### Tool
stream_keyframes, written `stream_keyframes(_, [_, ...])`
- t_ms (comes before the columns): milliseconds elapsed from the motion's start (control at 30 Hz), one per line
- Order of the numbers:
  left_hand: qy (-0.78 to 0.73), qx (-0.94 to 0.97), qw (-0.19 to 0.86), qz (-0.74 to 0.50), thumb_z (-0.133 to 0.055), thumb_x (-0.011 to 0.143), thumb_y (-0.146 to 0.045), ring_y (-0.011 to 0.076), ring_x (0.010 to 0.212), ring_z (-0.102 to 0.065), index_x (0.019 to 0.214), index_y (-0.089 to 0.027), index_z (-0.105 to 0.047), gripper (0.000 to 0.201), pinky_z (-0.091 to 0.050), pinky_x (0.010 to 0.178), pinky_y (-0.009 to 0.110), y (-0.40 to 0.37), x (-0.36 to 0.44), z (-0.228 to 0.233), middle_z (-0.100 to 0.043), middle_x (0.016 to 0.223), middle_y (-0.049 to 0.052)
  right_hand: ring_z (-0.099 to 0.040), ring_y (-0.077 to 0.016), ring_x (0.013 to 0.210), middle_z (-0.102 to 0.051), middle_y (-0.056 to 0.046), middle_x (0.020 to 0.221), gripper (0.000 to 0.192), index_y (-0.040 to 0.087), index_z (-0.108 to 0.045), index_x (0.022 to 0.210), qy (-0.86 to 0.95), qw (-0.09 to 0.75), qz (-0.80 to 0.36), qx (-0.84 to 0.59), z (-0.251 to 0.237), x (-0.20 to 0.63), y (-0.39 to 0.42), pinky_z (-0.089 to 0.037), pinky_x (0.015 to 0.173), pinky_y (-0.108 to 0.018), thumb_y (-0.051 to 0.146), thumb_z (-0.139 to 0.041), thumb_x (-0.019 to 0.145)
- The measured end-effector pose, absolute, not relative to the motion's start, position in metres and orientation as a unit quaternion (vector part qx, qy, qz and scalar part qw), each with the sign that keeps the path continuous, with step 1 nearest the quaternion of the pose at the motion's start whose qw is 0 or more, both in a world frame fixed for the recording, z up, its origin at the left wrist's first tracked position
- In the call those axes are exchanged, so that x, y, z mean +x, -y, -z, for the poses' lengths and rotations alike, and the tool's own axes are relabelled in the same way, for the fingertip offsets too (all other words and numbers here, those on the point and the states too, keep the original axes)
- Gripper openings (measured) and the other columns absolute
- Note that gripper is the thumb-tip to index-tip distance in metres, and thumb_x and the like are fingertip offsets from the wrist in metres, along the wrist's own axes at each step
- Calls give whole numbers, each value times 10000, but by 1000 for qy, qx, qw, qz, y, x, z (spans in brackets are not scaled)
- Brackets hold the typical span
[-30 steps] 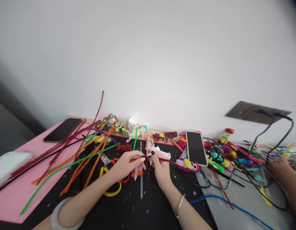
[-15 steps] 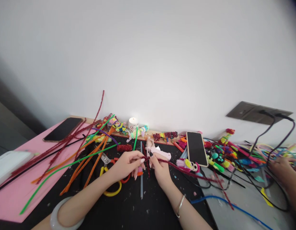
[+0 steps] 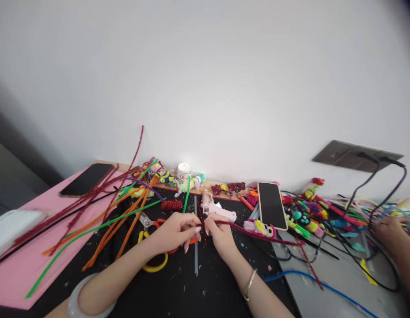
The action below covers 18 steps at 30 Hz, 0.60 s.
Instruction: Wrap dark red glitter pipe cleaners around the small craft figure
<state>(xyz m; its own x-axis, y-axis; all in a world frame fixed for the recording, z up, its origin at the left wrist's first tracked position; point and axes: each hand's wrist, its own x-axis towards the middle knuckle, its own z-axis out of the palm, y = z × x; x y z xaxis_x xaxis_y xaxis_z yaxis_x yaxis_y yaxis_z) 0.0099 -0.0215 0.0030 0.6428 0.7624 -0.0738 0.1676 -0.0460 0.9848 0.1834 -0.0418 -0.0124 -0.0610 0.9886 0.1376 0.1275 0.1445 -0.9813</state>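
Note:
Between my two hands, close together over the black mat (image 3: 178, 291), is a dark red tinsel pipe cleaner (image 3: 251, 232). My left hand (image 3: 181, 232) pinches it at its left end, fingers curled. My right hand (image 3: 220, 234) is closed on it too, and its long end trails out to the right. A short red piece stands up between my fingertips. Just behind my right hand lies a pale pink glue gun (image 3: 221, 212). A translucent glue stick (image 3: 196, 256) lies under my left fingertips. Beside my left hand are scissors (image 3: 155, 266) with yellow and red handles and a coiled red tinsel roll (image 3: 172, 205).
Left, orange pipe cleaners (image 3: 105, 243), a green one (image 3: 55, 254) and a phone (image 3: 87, 179) lie across a pink board (image 3: 13, 282). Another phone (image 3: 272, 205) leans at right near pipe-cleaner figures (image 3: 263, 228). Cables run from a wall socket (image 3: 354, 154). Another person's hand (image 3: 390, 229) is far right.
My hands stay at the same spot, with small shifts of the fingers on the red pipe cleaner. Its trailing end has moved up slightly at the right.

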Motion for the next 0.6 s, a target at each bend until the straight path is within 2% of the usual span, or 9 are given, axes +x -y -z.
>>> stream_keyframes(167, [-346,677,607,-231,-552,899,-314,89,418,-584,849,-154,-627,184,-447,442,192,23,11,-5,-711,752,17,-354,-122,480,-374,52,460,355,239,-396,465,587,477,-446,-479,11,184,41,-312,498,-250,330,-507,789])
stream_keyframes(600, [-345,686,603,-215,-551,868,-294,104,417,-597,800,-169,-602,151,-442,433,193,26,11,-10,-716,715,16,-333,-111,454,-362,56,440,361,238,-374,456,598,454,-480,-454,13,185,39,-285,475,-244,313,-517,778])
